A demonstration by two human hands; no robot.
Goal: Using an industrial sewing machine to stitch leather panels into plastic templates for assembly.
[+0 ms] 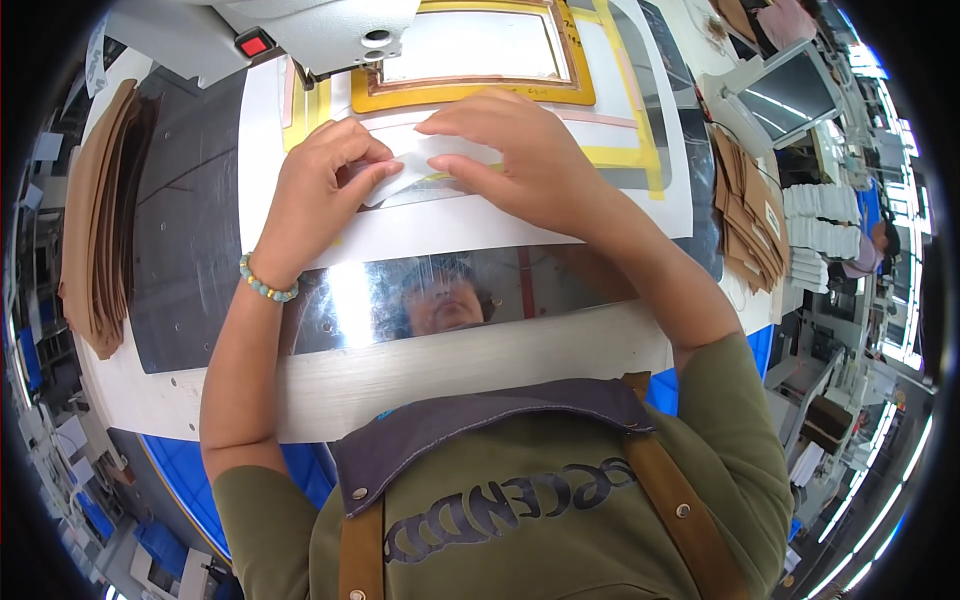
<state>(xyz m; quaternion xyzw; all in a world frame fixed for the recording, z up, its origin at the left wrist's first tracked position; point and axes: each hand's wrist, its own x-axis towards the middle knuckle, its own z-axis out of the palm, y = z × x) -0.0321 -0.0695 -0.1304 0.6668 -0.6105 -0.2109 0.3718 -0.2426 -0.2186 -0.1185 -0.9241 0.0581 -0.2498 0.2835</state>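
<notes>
My left hand [335,185] pinches a small white piece [400,183], paper or thin cloth, between thumb and forefinger. Just to its right is my right hand [520,155], its thumb and fingers apart with nothing gripped between them. Both hands are over a clear plastic template [470,212] edged with yellow tape, on a large white sheet [650,218]. Beyond the fingers lies a yellow rectangular frame [480,96] with a brown inner border and a white middle. My right hand partly covers its near edge.
The white sewing machine head [310,35], with a red switch [254,43], overhangs the far left of the work. Brown pieces are stacked at the left [95,230] and the right [745,205]. A shiny metal plate [560,285] lines the near side. A screen [790,95] stands far right.
</notes>
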